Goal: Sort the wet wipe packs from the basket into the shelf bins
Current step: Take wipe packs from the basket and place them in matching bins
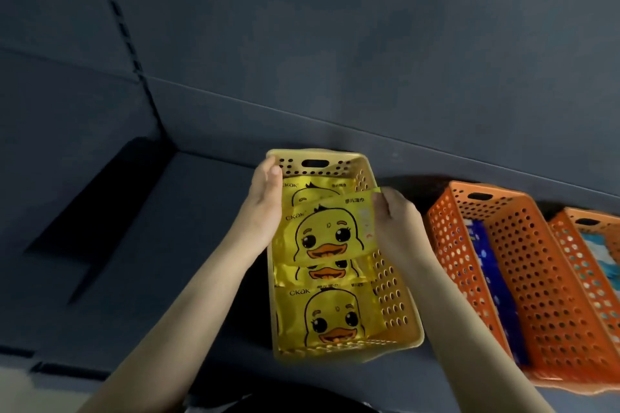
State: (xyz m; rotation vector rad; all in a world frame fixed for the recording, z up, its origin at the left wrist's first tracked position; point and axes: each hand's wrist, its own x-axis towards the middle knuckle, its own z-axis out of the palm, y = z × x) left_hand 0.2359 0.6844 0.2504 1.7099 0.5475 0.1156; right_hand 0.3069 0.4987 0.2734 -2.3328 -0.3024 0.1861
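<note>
Duck wet wipe pack [330, 231] in yellow bin [397, 295], right hand [397, 221] pinching its right edge, left hand [265, 201] flat along its left

duck packs [328, 235] 4 | yellow bin [392, 295] 1 | orange bins [536, 261] 2

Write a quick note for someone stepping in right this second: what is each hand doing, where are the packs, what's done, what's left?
Left hand: fingers fairly straight, resting along the yellow bin's left wall.
Right hand: pinches the top right corner of a yellow duck pack, held tilted over that bin.
Done: at least three duck packs lie in the yellow bin; blue packs sit in the orange bins to the right.
Left: lay this pack down and let go. The source basket is out of view, so what remains is unknown.
</note>
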